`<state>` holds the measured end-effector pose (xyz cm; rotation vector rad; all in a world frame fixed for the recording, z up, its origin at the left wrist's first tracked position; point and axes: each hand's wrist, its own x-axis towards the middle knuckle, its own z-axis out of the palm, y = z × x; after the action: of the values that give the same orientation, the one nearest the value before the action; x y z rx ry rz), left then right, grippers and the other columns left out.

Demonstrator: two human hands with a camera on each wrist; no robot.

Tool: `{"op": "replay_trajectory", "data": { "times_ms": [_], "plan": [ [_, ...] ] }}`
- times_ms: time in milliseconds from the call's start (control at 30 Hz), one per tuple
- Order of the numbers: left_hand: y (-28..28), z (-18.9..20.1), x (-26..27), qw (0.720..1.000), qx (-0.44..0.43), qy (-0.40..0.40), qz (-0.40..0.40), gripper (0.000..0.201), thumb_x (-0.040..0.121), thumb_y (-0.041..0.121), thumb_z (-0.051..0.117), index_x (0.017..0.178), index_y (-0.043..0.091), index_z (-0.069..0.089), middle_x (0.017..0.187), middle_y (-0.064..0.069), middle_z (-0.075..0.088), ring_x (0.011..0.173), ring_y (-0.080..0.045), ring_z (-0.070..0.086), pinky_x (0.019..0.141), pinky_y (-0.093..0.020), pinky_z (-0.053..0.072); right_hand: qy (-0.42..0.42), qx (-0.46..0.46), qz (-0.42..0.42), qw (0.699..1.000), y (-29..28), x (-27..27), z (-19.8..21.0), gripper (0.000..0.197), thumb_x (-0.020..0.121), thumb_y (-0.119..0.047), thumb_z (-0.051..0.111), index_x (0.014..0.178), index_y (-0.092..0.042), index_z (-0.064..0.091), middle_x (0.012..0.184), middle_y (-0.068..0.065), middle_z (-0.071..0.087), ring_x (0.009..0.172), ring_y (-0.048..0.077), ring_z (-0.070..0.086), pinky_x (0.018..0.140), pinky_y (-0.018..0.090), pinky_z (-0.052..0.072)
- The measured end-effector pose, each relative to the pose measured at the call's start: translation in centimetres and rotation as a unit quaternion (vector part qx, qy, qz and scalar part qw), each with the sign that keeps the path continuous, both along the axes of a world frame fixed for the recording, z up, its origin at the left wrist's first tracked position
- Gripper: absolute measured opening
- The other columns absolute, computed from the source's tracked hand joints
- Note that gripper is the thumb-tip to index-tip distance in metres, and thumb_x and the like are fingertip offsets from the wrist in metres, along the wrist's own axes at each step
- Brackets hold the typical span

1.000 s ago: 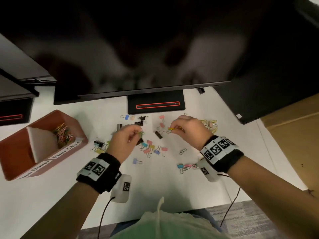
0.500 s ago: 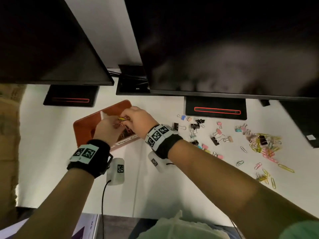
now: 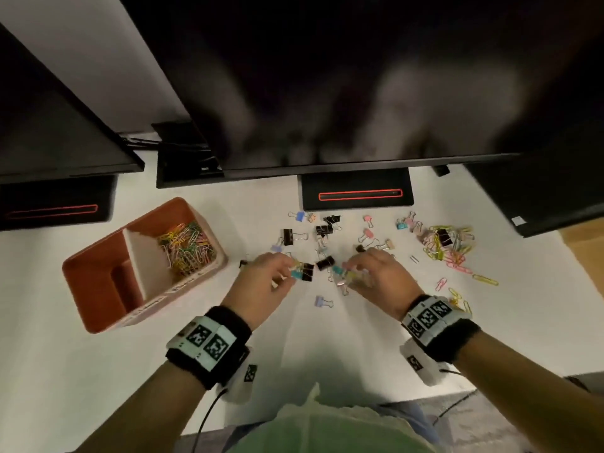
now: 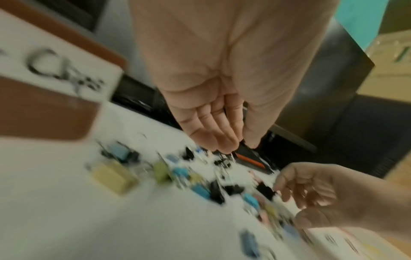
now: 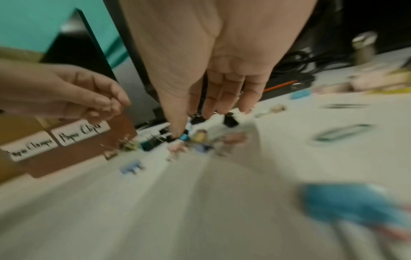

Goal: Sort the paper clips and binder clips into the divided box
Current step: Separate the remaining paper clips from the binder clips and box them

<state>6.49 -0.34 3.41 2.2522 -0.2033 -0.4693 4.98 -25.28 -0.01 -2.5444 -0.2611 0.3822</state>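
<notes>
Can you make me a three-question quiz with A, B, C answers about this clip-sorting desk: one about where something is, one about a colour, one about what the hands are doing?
1. Where are the sorted paper clips?
A. far compartment of the box
B. near compartment
C. under the monitor

2. What colour is the box?
A. blue
B. reddish-brown
C. white

3. What is the left hand doing?
A. resting in the box
B. hovering over binder clips, gripping nothing
C. holding a pen

Answers:
1 A, the colourful heap fills the far compartment.
2 B, its walls are reddish-brown.
3 B, its fingers hang over the binder clips, as do the right hand fingers.
</notes>
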Motion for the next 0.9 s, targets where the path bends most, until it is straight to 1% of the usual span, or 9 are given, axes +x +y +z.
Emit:
{"op": "replay_trajectory", "data": {
  "times_ms": [67,133,233,300,467,633,700,767,900],
  "plan": [
    [-3.2,-1.5,-0.3,0.999,0.014,0.022,-0.046,0.021,0.084,0.018,0.064,0.105,0.020,0.060,0.094,0.003,0.060,0.077,-0.003,0.058,0.072,-0.022,0.050,0.041,-0.049,-0.006,0.998,-1.9,-0.6,-0.8,0.042,0.068,-0.030,0.079,0.105,-0.020,0.061,0.103,0.000,0.062,0.090,0.020,0.057,0.079,0.038,0.052],
    [-5.9,-2.6,-0.4,0.994,0.048,0.042,-0.085,0.023,0.085,0.023,0.062,0.107,0.020,0.058,0.101,0.003,0.058,0.081,-0.007,0.057,0.076,-0.024,0.050,0.055,-0.059,0.000,0.997,-2.5,-0.8,-1.6,0.044,0.067,-0.035,0.078,0.106,-0.022,0.062,0.105,0.000,0.061,0.092,0.022,0.056,0.081,0.037,0.050],
    [-8.7,-3.7,-0.3,0.988,0.109,0.031,-0.106,0.029,0.085,0.033,0.062,0.107,0.017,0.055,0.109,0.003,0.053,0.087,-0.015,0.057,0.075,-0.030,0.049,0.049,-0.039,-0.007,0.998,-2.3,-0.1,-2.5,0.026,0.073,-0.034,0.074,0.095,-0.022,0.067,0.096,0.001,0.062,0.089,0.023,0.056,0.078,0.038,0.050],
    [-9.6,-4.2,-0.1,0.985,0.138,0.022,-0.105,0.033,0.085,0.038,0.061,0.109,0.017,0.053,0.105,0.008,0.046,0.087,-0.013,0.054,0.072,-0.026,0.046,0.036,-0.045,0.004,0.998,-2.3,0.2,-2.7,0.014,0.077,-0.032,0.069,0.088,-0.023,0.068,0.089,-0.001,0.064,0.084,0.021,0.056,0.075,0.038,0.049],
    [-10.0,-5.0,0.4,0.983,0.156,0.020,-0.091,0.020,0.084,0.024,0.062,0.099,0.014,0.054,0.104,-0.003,0.054,0.086,-0.021,0.059,0.076,-0.032,0.051,0.020,-0.021,-0.001,1.000,-3.3,0.2,-2.3,0.008,0.079,-0.028,0.066,0.087,-0.026,0.067,0.082,-0.006,0.066,0.080,0.017,0.057,0.075,0.033,0.046],
    [-8.7,-5.3,0.5,0.995,0.083,0.049,-0.029,0.015,0.081,0.007,0.062,0.094,0.014,0.058,0.093,-0.001,0.053,0.073,-0.009,0.055,0.074,-0.022,0.052,-0.004,-0.008,-0.060,0.998,-5.0,0.8,-1.3,0.011,0.078,-0.024,0.067,0.089,-0.023,0.065,0.083,-0.007,0.066,0.080,0.016,0.056,0.076,0.036,0.047],
    [-7.8,-5.0,0.2,0.996,0.064,0.051,-0.023,0.019,0.080,0.008,0.065,0.097,0.014,0.058,0.092,0.002,0.051,0.073,-0.007,0.054,0.073,-0.018,0.049,-0.002,-0.020,-0.067,0.998,-5.1,0.9,-1.2,0.019,0.076,-0.023,0.070,0.095,-0.023,0.063,0.087,-0.005,0.065,0.082,0.017,0.055,0.077,0.036,0.047],
    [-7.1,-4.6,-0.1,0.996,0.071,0.041,-0.036,0.025,0.080,0.014,0.067,0.103,0.017,0.059,0.097,0.003,0.050,0.081,-0.010,0.055,0.076,-0.022,0.050,0.018,-0.037,-0.044,0.998,-4.7,0.8,-1.1,0.026,0.075,-0.025,0.072,0.100,-0.024,0.062,0.094,-0.004,0.063,0.088,0.019,0.055,0.081,0.037,0.045],
    [-7.5,-4.3,0.3,0.989,0.085,-0.019,-0.117,0.041,0.084,0.012,0.060,0.122,0.028,0.055,0.112,0.004,0.047,0.093,-0.012,0.051,0.084,-0.025,0.048,0.053,-0.087,0.029,0.994,-3.1,0.8,-1.4,0.024,0.078,-0.029,0.070,0.101,-0.026,0.065,0.095,-0.001,0.058,0.099,0.024,0.053,0.085,0.039,0.040]
  ]
}}
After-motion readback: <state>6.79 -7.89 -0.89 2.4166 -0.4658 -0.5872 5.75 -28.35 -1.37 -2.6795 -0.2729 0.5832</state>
